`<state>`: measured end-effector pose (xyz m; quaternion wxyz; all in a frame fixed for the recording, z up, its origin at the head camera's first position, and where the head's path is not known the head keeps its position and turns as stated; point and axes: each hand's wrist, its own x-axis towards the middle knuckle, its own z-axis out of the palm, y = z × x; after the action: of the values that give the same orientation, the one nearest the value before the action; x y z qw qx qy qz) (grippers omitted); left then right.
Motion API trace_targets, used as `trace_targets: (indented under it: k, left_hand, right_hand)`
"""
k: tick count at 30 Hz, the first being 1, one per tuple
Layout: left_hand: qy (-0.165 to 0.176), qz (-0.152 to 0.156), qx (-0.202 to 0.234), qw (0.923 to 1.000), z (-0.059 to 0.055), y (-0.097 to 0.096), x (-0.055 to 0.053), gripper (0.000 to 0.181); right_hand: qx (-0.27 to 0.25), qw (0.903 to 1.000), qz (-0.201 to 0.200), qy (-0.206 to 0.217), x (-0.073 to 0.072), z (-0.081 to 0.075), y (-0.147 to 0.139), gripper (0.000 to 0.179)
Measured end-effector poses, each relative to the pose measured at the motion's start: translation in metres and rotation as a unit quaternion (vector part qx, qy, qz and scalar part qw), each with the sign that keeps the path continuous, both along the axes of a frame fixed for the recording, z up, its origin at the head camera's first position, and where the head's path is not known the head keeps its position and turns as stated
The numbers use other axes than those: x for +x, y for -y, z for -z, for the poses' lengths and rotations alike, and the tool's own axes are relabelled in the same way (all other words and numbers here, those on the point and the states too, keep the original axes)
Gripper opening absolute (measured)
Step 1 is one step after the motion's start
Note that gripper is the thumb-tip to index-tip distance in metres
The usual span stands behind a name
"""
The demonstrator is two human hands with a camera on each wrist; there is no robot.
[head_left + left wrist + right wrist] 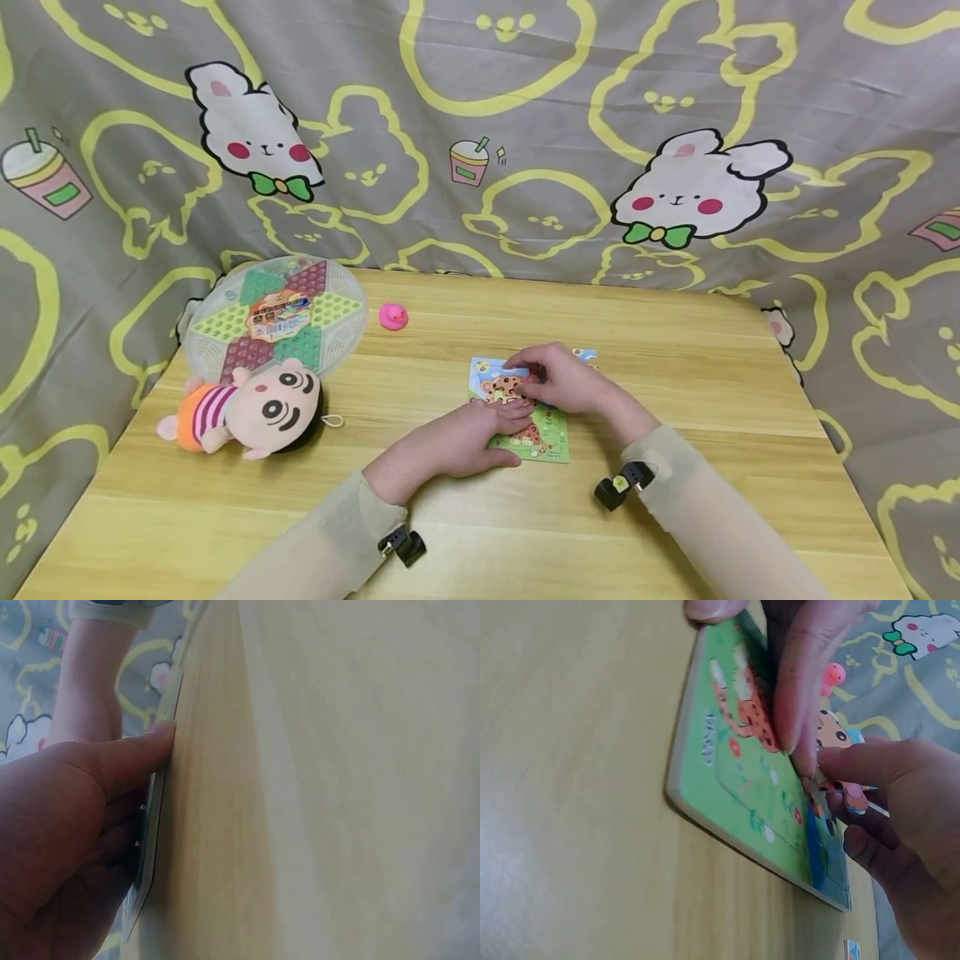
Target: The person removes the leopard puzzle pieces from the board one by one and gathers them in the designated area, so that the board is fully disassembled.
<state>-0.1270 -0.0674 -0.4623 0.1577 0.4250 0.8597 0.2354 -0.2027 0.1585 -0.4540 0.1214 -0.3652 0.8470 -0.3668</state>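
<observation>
A jigsaw board [557, 448] with a spotted orange animal on green grass lies on the table. My left hand [468, 435] rests across its left part, fingers stretched over the picture. In the left wrist view, the thumb of the left hand [56, 825] touches the board's edge. Over the upper right of the board, my right hand [566, 379] pinches a spotted orange puzzle piece [855, 799] between thumb and fingers. Both hands' fingertips are close together there. The hands cover much of the picture. Another puzzle piece [587, 356] lies just beyond the right hand.
On the left of the wooden table [690, 333] are a round Chinese checkers board [348, 312] and a plush doll [258, 408] in a striped top. A pink rubber duck [393, 317] sits behind the jigsaw board. A patterned curtain [555, 133] stands behind the table.
</observation>
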Motion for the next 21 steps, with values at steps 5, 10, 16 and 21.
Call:
trace_targets:
  k: [5,10,16,21]
  left_hand:
    - [0.004,-0.001,-0.005,1.0000,-0.001,0.000,0.001,0.061]
    - [0.007,-0.005,-0.006,0.9999,-0.002,0.001,0.001,0.061]
    - [0.010,-0.001,-0.002,1.0000,-0.002,0.001,0.000,0.061]
    - [0.013,-0.005,-0.005,0.9999,-0.003,0.001,0.001,0.061]
  right_hand:
    - [-0.030,0.9987,0.018,0.038,0.000,0.000,-0.003,0.026]
    - [-0.043,0.9968,0.021,0.065,0.000,-0.004,-0.005,0.027]
    - [-0.050,0.9960,0.030,0.068,0.003,-0.010,-0.010,0.028]
    - [-0.049,0.9959,0.044,0.062,0.007,-0.016,-0.019,0.026]
